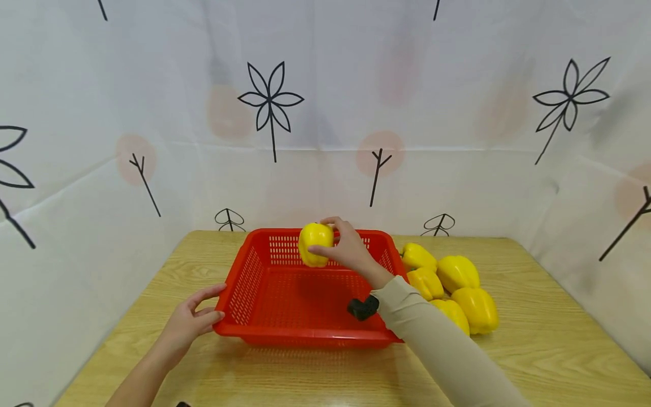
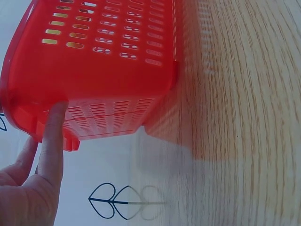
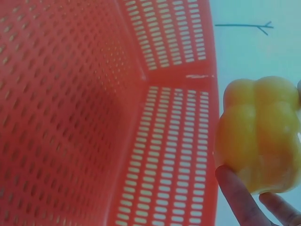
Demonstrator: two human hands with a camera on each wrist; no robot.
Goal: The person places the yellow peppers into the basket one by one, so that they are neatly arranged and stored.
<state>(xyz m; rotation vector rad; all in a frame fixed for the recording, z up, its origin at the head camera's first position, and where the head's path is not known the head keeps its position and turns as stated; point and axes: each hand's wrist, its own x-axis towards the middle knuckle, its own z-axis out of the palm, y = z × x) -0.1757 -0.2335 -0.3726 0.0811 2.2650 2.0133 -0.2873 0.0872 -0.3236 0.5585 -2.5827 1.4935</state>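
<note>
A yellow bell pepper (image 1: pixel 314 243) is held up over the back part of a red plastic basket (image 1: pixel 315 333), gripped by my right hand (image 1: pixel 348 246) between thumb and fingers. The right wrist view shows the pepper's lobed end (image 3: pixel 258 127), with fingertips (image 3: pixel 230 179) against its side. My left hand (image 1: pixel 190 322) touches the basket's left side near the front corner, fingers fairly straight and spread. In the left wrist view, one finger (image 2: pixel 54 136) lies against the basket's outer wall (image 2: pixel 84 70) below the rim.
Several more yellow bell peppers (image 1: pixel 475 311) lie in a group on the wooden table (image 1: pixel 539 339), just right of the basket. Behind the table hangs a pale cloth (image 1: pixel 330 186) with line-drawn flowers. A black device (image 1: pixel 363 308) sits at my right wrist, above the basket.
</note>
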